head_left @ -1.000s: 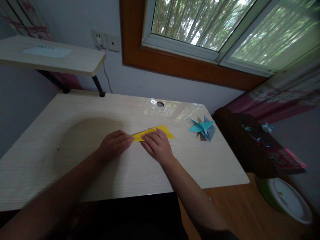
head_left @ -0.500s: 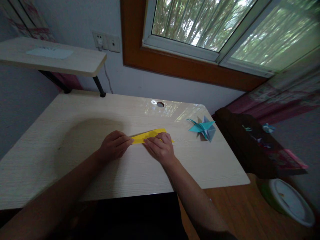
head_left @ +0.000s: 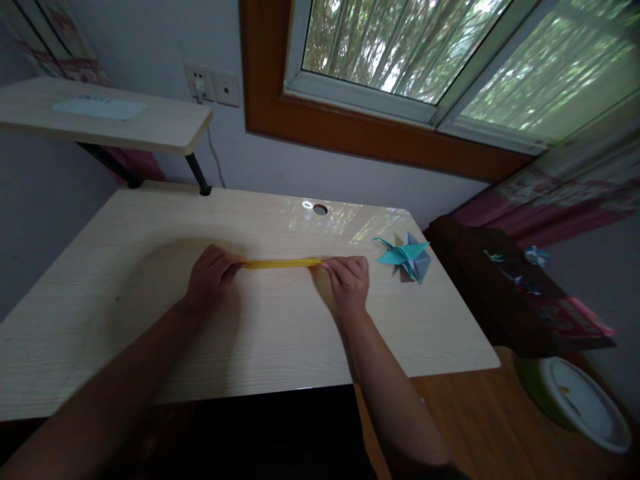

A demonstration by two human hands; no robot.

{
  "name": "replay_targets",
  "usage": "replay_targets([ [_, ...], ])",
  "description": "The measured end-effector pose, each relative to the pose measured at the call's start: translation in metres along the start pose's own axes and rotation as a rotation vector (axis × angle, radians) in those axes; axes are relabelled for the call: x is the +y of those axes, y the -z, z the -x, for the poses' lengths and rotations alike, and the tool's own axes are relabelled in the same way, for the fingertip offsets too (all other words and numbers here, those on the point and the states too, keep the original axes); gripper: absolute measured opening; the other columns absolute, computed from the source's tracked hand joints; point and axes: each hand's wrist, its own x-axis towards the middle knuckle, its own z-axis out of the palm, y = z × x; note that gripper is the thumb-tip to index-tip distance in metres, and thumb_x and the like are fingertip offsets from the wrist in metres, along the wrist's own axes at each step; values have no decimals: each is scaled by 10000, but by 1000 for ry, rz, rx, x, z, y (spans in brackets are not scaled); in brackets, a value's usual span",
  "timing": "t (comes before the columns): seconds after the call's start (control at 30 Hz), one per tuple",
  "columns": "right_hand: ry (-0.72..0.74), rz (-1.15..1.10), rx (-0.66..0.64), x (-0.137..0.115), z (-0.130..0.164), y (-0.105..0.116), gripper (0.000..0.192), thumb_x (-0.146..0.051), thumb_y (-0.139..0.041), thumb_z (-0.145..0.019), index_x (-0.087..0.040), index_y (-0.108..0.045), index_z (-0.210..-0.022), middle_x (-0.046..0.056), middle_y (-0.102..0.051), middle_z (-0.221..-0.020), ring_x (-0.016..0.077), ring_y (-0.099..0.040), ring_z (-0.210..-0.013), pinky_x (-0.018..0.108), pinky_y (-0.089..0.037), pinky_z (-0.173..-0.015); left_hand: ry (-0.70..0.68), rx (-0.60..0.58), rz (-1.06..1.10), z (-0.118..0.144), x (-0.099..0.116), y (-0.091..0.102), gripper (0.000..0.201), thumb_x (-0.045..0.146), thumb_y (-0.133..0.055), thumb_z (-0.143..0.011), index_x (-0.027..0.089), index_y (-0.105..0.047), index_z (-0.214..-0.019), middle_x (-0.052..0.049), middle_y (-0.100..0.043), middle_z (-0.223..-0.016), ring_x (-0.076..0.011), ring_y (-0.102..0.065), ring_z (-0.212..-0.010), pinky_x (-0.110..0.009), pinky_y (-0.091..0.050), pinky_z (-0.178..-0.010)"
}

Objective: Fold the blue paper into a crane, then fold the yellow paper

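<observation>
A folded yellow paper (head_left: 283, 263) shows as a thin, edge-on strip just above the pale wooden desk (head_left: 150, 320). My left hand (head_left: 211, 277) pinches its left end and my right hand (head_left: 349, 281) pinches its right end. Both hands rest low near the desk's middle, with the paper stretched between them. A blue folded paper crane (head_left: 407, 256) sits on the desk just right of my right hand, apart from it.
A raised shelf (head_left: 125, 123) with a white sheet stands at the back left. A round cable hole (head_left: 320, 209) lies near the desk's back edge. Right of the desk are a dark box (head_left: 490, 293) holding small paper figures and a green-rimmed white bowl (head_left: 575, 400) on the floor.
Both hands moved apart and slightly away from me. The yellow paper went from lying flat under my fingers to being held by its two ends, seen edge-on.
</observation>
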Motion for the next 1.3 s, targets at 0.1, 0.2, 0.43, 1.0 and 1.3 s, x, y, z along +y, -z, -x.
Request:
replay_targets([
  [0.1,-83,-39,53,4,0,1,101,-277,-682,-960,-281,-783,-954,24,-765,-894,215,-609,-848,400,-466,-821,124,-23,34,1,-4,1,117,286,-631,-964,214,-713,-920,-52,-697,-819,-209,-607,-781,-350,-501,-746],
  [0.2,-222,-64,125,9,-1,5,144,-310,-657,-972,-256,-775,-909,33,-745,-875,218,-623,-869,399,-469,-845,322,-44,96,2,-8,3,145,311,-628,-946,207,-720,-904,-44,-686,-827,-205,-617,-797,-337,-502,-759],
  [0.43,-484,-184,199,12,-2,7,225,-388,-638,-964,-211,-728,-858,41,-693,-860,212,-624,-862,372,-482,-829,780,39,299,2,-15,4,215,361,-674,-888,198,-724,-1019,-31,-719,-909,-184,-654,-814,-299,-529,-749],
  [1.0,-650,-785,-112,3,8,-16,468,-469,-547,-975,-338,-483,-1420,62,-651,-1214,228,-611,-1177,423,-490,-1029,893,-69,541,-5,-8,0,379,463,-742,-836,186,-690,-1090,-15,-724,-796,-159,-701,-629,-281,-584,-620],
  [1.3,-680,-708,-231,5,8,-13,397,-384,-650,-878,-296,-647,-1265,32,-674,-1076,187,-619,-897,325,-519,-797,913,-82,602,-7,-5,0,433,486,-767,-829,178,-684,-1121,-32,-743,-821,-173,-725,-587,-265,-582,-549],
])
